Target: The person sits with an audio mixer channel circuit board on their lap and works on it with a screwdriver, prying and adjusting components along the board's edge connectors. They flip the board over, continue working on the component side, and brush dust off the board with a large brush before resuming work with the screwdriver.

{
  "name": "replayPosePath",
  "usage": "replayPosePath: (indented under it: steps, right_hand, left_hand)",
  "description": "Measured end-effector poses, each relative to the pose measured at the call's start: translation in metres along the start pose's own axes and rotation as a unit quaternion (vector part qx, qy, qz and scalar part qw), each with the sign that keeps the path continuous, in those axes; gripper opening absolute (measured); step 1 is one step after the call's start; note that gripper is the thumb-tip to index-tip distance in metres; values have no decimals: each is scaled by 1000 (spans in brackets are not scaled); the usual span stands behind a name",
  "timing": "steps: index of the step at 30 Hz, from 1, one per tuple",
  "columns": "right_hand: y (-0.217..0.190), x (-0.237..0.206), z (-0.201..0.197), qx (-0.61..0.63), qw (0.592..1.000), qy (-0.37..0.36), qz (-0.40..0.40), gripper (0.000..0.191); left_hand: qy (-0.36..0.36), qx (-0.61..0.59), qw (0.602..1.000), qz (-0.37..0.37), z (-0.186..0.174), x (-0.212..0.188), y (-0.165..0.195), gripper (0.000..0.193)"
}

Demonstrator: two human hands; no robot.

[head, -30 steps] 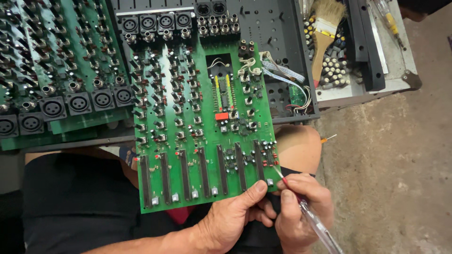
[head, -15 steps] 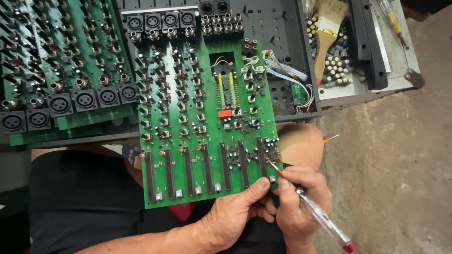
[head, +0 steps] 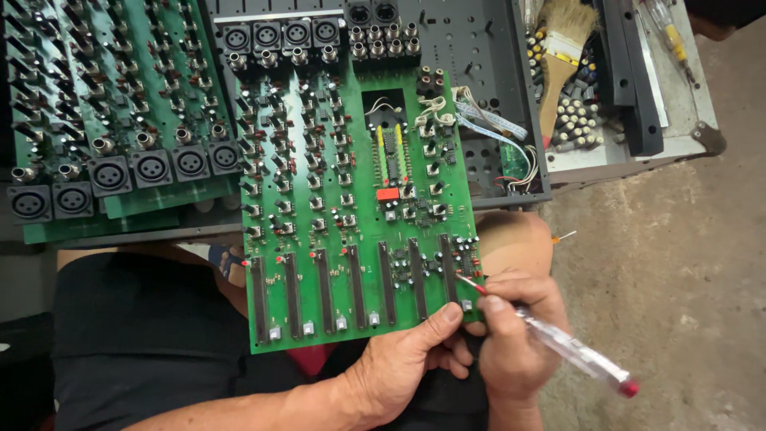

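Since a moment ago the screwdriver point(head: 558, 339) tip has stayed at the circuit board's point(head: 351, 215) lower right corner; right hand point(head: 515, 335) grips it, left hand point(head: 407, 367) pinches the board on the lap. Work looks mid-way.

Circuit board point(head: 351, 215) on lap, far edge over open chassis point(head: 495, 48); second board point(head: 104, 120) to left; brush point(head: 562, 56) and knobs point(head: 578, 120) on tray point(head: 678, 104) right; hands at near edge
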State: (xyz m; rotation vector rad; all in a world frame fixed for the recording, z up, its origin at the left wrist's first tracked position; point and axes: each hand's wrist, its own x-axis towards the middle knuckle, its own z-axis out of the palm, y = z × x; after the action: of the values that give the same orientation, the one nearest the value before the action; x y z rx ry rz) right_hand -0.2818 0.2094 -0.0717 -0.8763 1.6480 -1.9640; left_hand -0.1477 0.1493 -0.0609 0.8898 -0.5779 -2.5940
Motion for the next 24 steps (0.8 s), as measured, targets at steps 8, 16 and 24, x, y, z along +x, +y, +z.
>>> replayPosePath:
  steps: [8, 16, 24]
  right_hand:
    - [5, 29, -4, 75, 991, 1, 113, 4]
    - [6, 52, -11, 56, 966, -33, 251, 5]
    - [7, 57, -14, 102, 954, -57, 277, 5]
  left_hand:
    - [1, -11, 1000, -7, 3, -1, 4, 32]
    - [10, -8, 1000, -13, 4, 0, 5, 31]
    - [20, -13, 1000, -7, 4, 2, 2, 31]
